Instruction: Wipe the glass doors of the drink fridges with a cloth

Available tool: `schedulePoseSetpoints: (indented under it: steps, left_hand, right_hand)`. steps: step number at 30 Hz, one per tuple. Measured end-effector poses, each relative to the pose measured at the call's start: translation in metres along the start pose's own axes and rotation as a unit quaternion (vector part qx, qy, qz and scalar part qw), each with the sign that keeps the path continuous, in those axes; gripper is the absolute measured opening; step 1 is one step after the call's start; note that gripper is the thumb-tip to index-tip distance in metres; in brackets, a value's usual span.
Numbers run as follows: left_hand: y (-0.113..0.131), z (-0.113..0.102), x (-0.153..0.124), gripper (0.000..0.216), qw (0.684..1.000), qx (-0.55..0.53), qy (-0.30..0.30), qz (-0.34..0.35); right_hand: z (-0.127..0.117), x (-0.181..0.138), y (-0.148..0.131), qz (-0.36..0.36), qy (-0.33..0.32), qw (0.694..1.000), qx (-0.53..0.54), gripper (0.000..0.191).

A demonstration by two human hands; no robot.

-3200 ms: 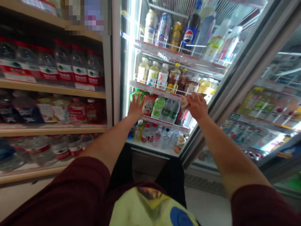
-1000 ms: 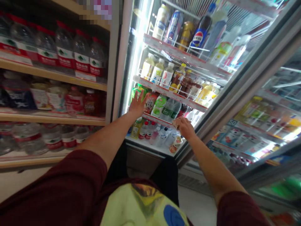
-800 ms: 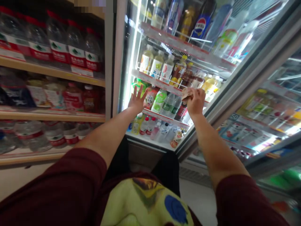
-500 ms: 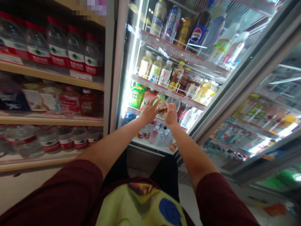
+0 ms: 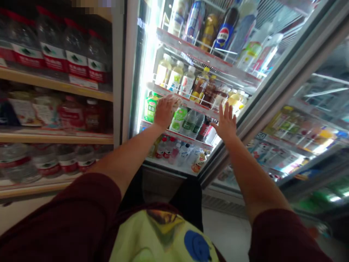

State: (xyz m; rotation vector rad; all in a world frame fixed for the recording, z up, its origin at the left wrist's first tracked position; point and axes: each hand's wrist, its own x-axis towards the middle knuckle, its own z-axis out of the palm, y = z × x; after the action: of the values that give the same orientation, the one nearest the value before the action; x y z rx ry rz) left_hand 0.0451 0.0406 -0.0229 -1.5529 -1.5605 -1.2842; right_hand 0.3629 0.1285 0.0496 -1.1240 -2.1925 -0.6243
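Observation:
My left hand (image 5: 164,112) is closed on a crumpled, pale cloth (image 5: 176,102), held at the left part of a shelf's front strip (image 5: 195,105) in the lit drinks cooler. Whether the cloth touches the strip cannot be told. My right hand (image 5: 227,123) is open with fingers spread and holds nothing, close to the right end of that strip and the cooler's frame. Below my left hand stand a green bottle (image 5: 178,118) and clear bottles (image 5: 189,120). A green-labelled drink (image 5: 149,108) is left of the hand.
Several juice bottles (image 5: 188,80) stand on the shelf above my hands, with a Pepsi bottle (image 5: 225,34) higher up. More bottles (image 5: 174,154) fill the bottom. A wooden rack (image 5: 54,87) of red-capped water bottles (image 5: 75,60) is at left; another cooler section (image 5: 300,142) is at right.
My hands have come apart. The left moved up and left with the cloth; the right let go of it, moved right and opened. The view shifted slightly.

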Motion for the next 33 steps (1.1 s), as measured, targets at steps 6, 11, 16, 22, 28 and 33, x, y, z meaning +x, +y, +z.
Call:
schedulePoseSetpoints:
  steps: [6,11,16,22,28,33]
  left_hand:
    - [0.010,0.020,-0.054,0.059,0.985,0.042,-0.145,0.080]
    - [0.017,0.014,-0.009,0.067,0.981,0.076,-0.132,0.121]
    - [0.024,0.020,0.000,0.074,0.984,0.087,-0.122,0.093]
    - [0.025,0.021,-0.040,0.067,0.952,0.079,-0.191,0.224]
    - [0.031,-0.013,0.067,0.056,0.987,0.095,-0.038,0.125]
    - [0.029,-0.002,0.050,0.059,0.985,0.087,-0.046,0.144]
  right_hand:
    - [0.015,-0.006,0.014,0.016,-0.095,0.994,-0.050,0.136]
    - [0.008,-0.007,0.003,0.022,-0.111,0.993,-0.045,0.139]
    - [-0.002,-0.010,-0.007,0.041,-0.128,0.990,-0.041,0.138]
    - [-0.005,-0.011,-0.016,0.056,-0.140,0.987,-0.052,0.138]
    - [0.000,-0.010,-0.016,0.067,-0.124,0.989,-0.038,0.135]
    - [-0.002,-0.010,-0.017,0.070,-0.135,0.988,-0.038,0.138]
